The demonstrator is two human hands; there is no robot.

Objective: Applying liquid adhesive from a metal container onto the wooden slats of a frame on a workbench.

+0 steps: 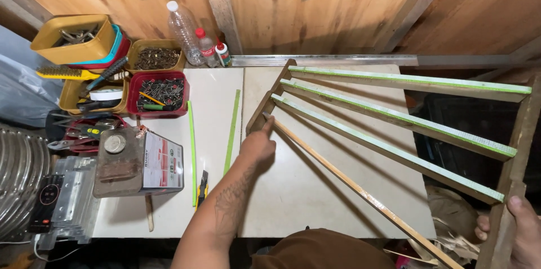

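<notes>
A wooden frame of slanted slats with green-edged tops lies across a white tabletop and reaches past its right edge. My left hand presses its fingertips on the near end of a thin bare wooden strip, right where it meets the frame's short left rail. My right hand grips the frame's dark right rail at the lower right corner of the view.
Two loose green strips and a utility knife lie left of the frame. A square metal can, trays of screws, tools, and plastic bottles crowd the left side. A wooden wall stands behind.
</notes>
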